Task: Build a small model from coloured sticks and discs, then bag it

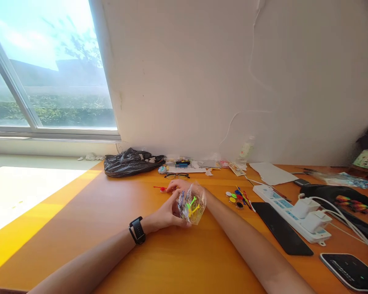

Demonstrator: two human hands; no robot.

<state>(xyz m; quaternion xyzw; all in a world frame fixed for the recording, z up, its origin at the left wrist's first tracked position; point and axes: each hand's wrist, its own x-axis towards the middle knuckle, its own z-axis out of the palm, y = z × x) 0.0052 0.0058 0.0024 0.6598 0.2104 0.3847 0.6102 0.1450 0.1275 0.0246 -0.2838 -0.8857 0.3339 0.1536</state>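
Observation:
My left hand (168,214) is wrapped around a crinkled clear plastic bag (199,204) and holds it above the desk. Yellow and green plastic pieces (192,207) show inside it, with something bluish near the fingers. Beyond the bag and partly hidden by it, my right hand (179,186) is low over the desk with its fingers bent. At those fingertips is a thin red plastic stick (159,187) with a small round red and white part below it. Farther right lie several coloured discs (233,198) beside a bunch of coloured sticks (245,198).
Eyeglasses (177,176) and a black plastic bag (130,163) lie toward the wall. On the right are a dark flat slab (282,228), a power strip (291,212) with plugged chargers and cables, a phone (351,269) and white paper (272,173). A clear bottle (247,150) stands at the back.

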